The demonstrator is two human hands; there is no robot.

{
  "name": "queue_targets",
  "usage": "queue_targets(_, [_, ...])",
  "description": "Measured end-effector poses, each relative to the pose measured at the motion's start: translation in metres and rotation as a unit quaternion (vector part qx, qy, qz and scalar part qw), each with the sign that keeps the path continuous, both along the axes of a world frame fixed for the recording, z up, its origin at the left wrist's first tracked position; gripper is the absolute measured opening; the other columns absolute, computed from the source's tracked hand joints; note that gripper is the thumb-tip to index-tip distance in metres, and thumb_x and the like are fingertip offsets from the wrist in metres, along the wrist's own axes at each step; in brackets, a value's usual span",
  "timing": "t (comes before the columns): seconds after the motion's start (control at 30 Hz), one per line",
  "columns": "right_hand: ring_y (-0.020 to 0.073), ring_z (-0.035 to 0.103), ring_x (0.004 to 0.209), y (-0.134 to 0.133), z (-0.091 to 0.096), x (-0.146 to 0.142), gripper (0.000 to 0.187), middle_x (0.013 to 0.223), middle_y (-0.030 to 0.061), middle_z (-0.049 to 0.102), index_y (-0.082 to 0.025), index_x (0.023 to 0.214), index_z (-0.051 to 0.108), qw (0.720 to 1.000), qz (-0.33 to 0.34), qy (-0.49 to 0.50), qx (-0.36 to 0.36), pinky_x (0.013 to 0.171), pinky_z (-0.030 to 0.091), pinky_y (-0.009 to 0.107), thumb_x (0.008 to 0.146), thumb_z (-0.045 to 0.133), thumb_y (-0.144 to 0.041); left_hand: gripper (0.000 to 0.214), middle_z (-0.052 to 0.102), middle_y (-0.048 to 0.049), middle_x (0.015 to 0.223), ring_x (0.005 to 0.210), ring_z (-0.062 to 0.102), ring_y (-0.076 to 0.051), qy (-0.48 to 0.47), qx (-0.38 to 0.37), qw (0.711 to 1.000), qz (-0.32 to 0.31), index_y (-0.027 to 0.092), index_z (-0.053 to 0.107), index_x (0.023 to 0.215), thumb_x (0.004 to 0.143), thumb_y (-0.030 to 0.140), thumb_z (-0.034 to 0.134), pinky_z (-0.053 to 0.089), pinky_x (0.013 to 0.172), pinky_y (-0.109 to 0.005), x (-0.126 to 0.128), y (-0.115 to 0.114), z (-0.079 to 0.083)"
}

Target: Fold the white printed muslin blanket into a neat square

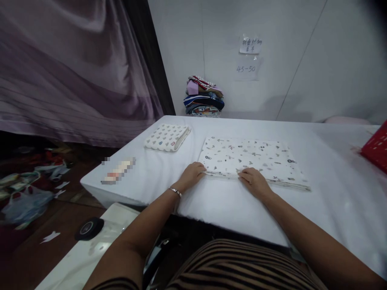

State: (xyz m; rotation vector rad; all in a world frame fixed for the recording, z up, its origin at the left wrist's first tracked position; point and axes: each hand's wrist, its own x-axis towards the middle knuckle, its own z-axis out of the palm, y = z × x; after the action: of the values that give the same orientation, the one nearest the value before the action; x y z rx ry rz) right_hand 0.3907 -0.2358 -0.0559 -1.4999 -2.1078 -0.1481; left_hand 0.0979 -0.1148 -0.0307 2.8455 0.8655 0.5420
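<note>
A white cloth with small dark prints (250, 159) lies folded flat on the white table (229, 205) in front of me. My left hand (192, 174), with a bracelet at the wrist, grips the cloth's near edge at its left corner with curled fingers. A little to the right, my right hand (253, 180) pinches the same near edge, fingers curled onto it. A second, smaller folded printed cloth (167, 137) sits apart to the left, untouched.
A stack of folded coloured cloths (203, 96) stands at the table's far edge against the wall. A red thing (376, 149) sits at the right edge. A blurred object (118, 170) lies near the left corner. Bags and scraps litter the floor (27, 189) at left.
</note>
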Motion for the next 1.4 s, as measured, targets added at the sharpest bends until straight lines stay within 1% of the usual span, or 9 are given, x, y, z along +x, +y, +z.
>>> queue_targets(0.23, [0.0235,0.057,0.087,0.000,-0.001,0.000,0.029,0.094,0.0113,0.066,-0.019,0.097,0.070,1.000,0.003,-0.004,0.009,0.074,0.046,0.038,0.094,0.042,-0.026,0.017,0.064,-0.0064,0.095,0.093,0.055,-0.020,0.035,0.107,0.993,0.038,0.019,0.064,0.090,0.088,0.014,0.048,0.041,0.083,-0.037,0.004,-0.011,0.004])
queue_targets(0.37, [0.0237,0.057,0.088,-0.001,-0.001,0.000,0.028,0.093,0.0108,0.065,-0.020,0.097,0.071,1.000,0.006,-0.001,-0.001,0.075,0.046,0.038,0.093,0.043,-0.026,0.017,0.064,-0.0055,0.095,0.093,0.054,-0.020,0.042,0.090,0.995,0.026,0.020,0.064,0.094,0.089,0.016,0.049,0.041,0.083,-0.037,-0.002,-0.013,-0.003])
queue_targets(0.5, [0.0229,0.056,0.087,-0.001,0.001,0.000,0.026,0.094,0.0105,0.064,-0.020,0.096,0.070,1.000,0.005,0.001,-0.002,0.075,0.046,0.037,0.092,0.045,-0.026,0.018,0.063,-0.0060,0.102,0.099,0.054,-0.019,-0.010,0.063,0.998,0.015,0.021,0.063,0.103,0.090,0.023,0.050,0.042,0.086,-0.036,-0.010,-0.011,-0.008])
queue_targets(0.6, [0.0223,0.056,0.088,0.003,0.005,-0.005,0.024,0.095,0.0100,0.064,-0.019,0.097,0.069,1.000,0.018,0.001,-0.015,0.076,0.045,0.036,0.092,0.047,-0.027,0.021,0.063,-0.0066,0.105,0.100,0.054,-0.018,-0.053,0.028,0.998,0.012,0.019,0.063,0.105,0.091,0.027,0.051,0.044,0.087,-0.034,-0.012,-0.009,-0.007])
queue_targets(0.7, [0.0215,0.056,0.088,0.014,0.009,-0.017,0.024,0.094,0.0096,0.064,-0.018,0.097,0.069,0.999,0.037,-0.004,-0.029,0.077,0.044,0.035,0.093,0.047,-0.027,0.021,0.065,-0.0058,0.102,0.098,0.056,-0.018,-0.050,0.014,0.998,0.023,0.020,0.065,0.102,0.093,0.025,0.046,0.045,0.084,-0.033,-0.010,-0.006,-0.003])
queue_targets(0.9, [0.0194,0.054,0.084,0.041,0.015,-0.056,0.023,0.090,0.0077,0.064,-0.018,0.092,0.070,0.996,0.061,-0.023,-0.054,0.073,0.041,0.031,0.092,0.048,-0.023,0.016,0.066,-0.0056,0.096,0.091,0.057,-0.020,0.067,0.054,0.996,0.016,0.021,0.067,0.091,0.089,0.024,0.052,0.042,0.077,-0.035,-0.001,-0.003,0.010])
queue_targets(1.03, [0.0187,0.053,0.081,0.050,0.018,-0.072,0.025,0.085,0.0066,0.063,-0.018,0.085,0.070,0.995,0.051,-0.055,-0.061,0.071,0.038,0.030,0.093,0.047,-0.023,0.014,0.064,-0.0053,0.091,0.086,0.055,-0.020,0.117,0.081,0.990,0.015,0.020,0.066,0.086,0.089,0.022,0.052,0.040,0.073,-0.033,0.002,-0.003,0.015])
queue_targets(1.23, [0.0186,0.052,0.080,0.049,0.014,-0.078,0.027,0.085,0.0064,0.063,-0.018,0.086,0.069,0.997,0.034,-0.062,-0.028,0.069,0.035,0.030,0.094,0.044,-0.020,0.018,0.063,-0.0059,0.089,0.086,0.053,-0.020,0.084,0.143,0.986,0.029,0.018,0.062,0.087,0.091,0.017,0.045,0.037,0.075,-0.034,-0.002,-0.008,0.014])
queue_targets(1.4, [0.0190,0.051,0.080,0.046,0.011,-0.079,0.028,0.086,0.0063,0.063,-0.020,0.089,0.070,0.996,0.048,-0.065,-0.026,0.069,0.034,0.031,0.094,0.043,-0.020,0.018,0.062,-0.0048,0.088,0.086,0.052,-0.019,0.086,0.129,0.988,0.006,0.019,0.061,0.086,0.092,0.018,0.045,0.037,0.077,-0.034,-0.008,-0.014,0.009])
